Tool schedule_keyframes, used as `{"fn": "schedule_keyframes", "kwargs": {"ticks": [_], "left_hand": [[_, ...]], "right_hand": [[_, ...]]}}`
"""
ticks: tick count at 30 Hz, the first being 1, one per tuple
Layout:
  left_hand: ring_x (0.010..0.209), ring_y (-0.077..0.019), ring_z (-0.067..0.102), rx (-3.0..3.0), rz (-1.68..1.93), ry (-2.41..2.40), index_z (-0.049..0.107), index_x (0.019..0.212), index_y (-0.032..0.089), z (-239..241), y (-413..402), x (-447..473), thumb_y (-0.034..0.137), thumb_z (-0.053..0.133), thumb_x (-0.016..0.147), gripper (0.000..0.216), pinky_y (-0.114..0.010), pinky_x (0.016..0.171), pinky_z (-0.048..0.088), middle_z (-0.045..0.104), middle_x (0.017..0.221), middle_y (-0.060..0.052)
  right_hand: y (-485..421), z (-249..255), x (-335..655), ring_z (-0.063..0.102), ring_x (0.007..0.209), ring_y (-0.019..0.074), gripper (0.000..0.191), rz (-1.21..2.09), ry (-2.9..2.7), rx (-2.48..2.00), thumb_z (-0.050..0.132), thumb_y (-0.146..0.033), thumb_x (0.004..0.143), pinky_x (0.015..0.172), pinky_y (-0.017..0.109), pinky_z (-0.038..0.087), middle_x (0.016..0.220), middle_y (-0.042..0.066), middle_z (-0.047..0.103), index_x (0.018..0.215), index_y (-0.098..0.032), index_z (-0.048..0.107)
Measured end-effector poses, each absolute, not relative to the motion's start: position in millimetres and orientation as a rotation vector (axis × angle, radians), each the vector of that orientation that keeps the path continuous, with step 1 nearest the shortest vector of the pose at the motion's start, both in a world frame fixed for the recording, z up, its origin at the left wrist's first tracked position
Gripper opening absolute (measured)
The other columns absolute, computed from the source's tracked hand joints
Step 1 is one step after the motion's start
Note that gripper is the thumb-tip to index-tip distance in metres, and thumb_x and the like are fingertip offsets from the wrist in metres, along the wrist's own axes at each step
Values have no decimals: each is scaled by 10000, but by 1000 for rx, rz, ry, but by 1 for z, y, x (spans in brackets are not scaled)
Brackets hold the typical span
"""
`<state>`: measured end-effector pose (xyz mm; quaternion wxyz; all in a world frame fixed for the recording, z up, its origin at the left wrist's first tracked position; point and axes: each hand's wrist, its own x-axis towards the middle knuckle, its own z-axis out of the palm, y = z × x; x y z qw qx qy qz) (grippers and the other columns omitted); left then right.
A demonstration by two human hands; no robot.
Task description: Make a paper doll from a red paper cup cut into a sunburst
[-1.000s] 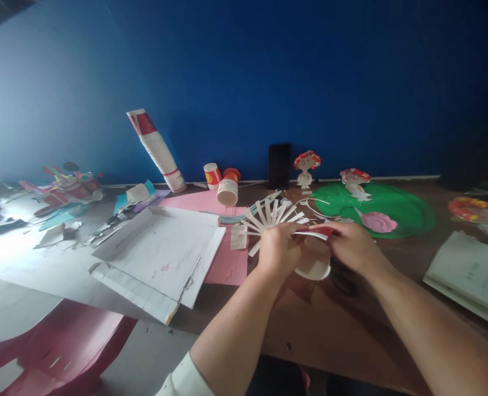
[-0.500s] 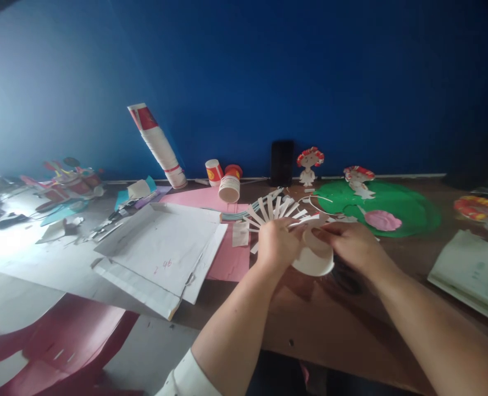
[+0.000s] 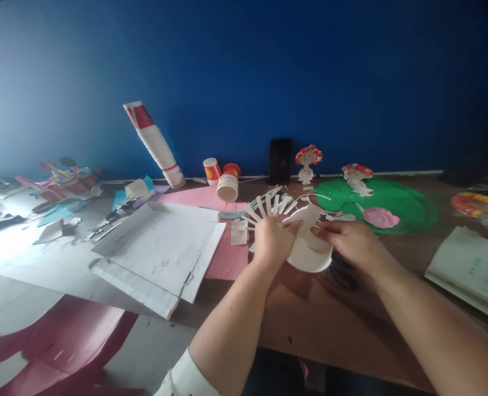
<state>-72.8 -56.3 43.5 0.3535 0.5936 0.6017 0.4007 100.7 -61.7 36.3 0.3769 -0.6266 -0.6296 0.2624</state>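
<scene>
Between my hands is a white paper cut-out [image 3: 310, 256] with a wide rounded lower part and a narrower upper part. My left hand [image 3: 273, 242] pinches its left side, thumb on top. On the right edge, the thumb and fingers of my right hand [image 3: 347, 236] are closed. A fan of white paper strips [image 3: 269, 204] spreads out behind my left hand; whether it joins the cut-out is hidden. Dark loops, perhaps scissor handles [image 3: 345, 278], lie under my right hand.
A tall stack of paper cups [image 3: 157, 148] leans against the blue wall, near shorter cups [image 3: 227, 187] and a black phone [image 3: 280, 161]. Paper dolls [image 3: 309, 164] and a green sheet [image 3: 417, 212] are behind. A white box lid [image 3: 161, 247] lies left, an open notebook [image 3: 470, 269] right.
The cut-out has turned so that more of its upper part faces me. Both hands keep hold of it, and the view has shifted slightly.
</scene>
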Motion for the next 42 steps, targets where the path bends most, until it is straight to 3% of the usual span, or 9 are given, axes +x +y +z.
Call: {"fn": "schedule_keyframes", "kwargs": {"ticks": [4, 11, 19, 25, 31, 36, 42], "left_hand": [[758, -234, 677, 1479, 1033, 1565, 767, 906, 142, 46, -56, -74, 402, 759, 751, 303, -316, 717, 529, 731, 776, -74], [854, -263, 685, 1443, 1058, 1630, 763, 908, 144, 44, -53, -74, 467, 799, 704, 384, -357, 833, 529, 738, 830, -91], [733, -216, 666, 1475, 1088, 1588, 738, 825, 168, 45, -54, -77, 415, 744, 750, 258, -310, 719, 517, 708, 715, -38], [738, -222, 671, 1404, 1122, 1588, 732, 828, 169, 45, -51, -82, 420, 759, 735, 269, -313, 697, 514, 720, 755, -55], [744, -212, 679, 1493, 1137, 1481, 758, 884, 188, 40, -54, -75, 425, 731, 774, 263, -302, 695, 528, 728, 754, -35], [863, -196, 701, 1652, 1196, 1296, 779, 928, 218, 37, -62, -68, 253, 702, 802, 151, -274, 785, 540, 758, 867, -21], [951, -196, 712, 1820, 1200, 1120, 777, 1008, 212, 37, -64, -74, 95, 694, 744, 301, -272, 881, 534, 768, 1018, -43]], "right_hand": [[-63, 34, 101, 736, 822, 272, 213, 706, -1581, -1581, 697, -427, 719, 728, 355, 532, 832, 22, 804, 775, -262, 820], [-64, 34, 102, 725, 917, 291, 260, 805, -1522, -1604, 699, -440, 740, 822, 384, 522, 933, 32, 805, 864, -250, 827], [-64, 30, 101, 730, 910, 298, 318, 865, -1450, -1569, 741, -472, 710, 813, 396, 529, 933, 38, 805, 918, -246, 823], [-65, 31, 105, 725, 960, 309, 392, 911, -1457, -1506, 732, -526, 739, 884, 421, 511, 952, 48, 804, 989, -235, 812], [-61, 32, 108, 726, 868, 278, 327, 811, -1619, -1547, 692, -503, 765, 758, 366, 526, 919, 31, 803, 929, -245, 810], [-64, 38, 102, 691, 700, 216, 277, 628, -1744, -1582, 618, -461, 811, 583, 294, 466, 698, 2, 755, 750, -240, 773], [-63, 36, 103, 714, 831, 242, 214, 541, -1746, -1538, 566, -241, 762, 712, 307, 507, 802, 27, 786, 767, -248, 780]]}}
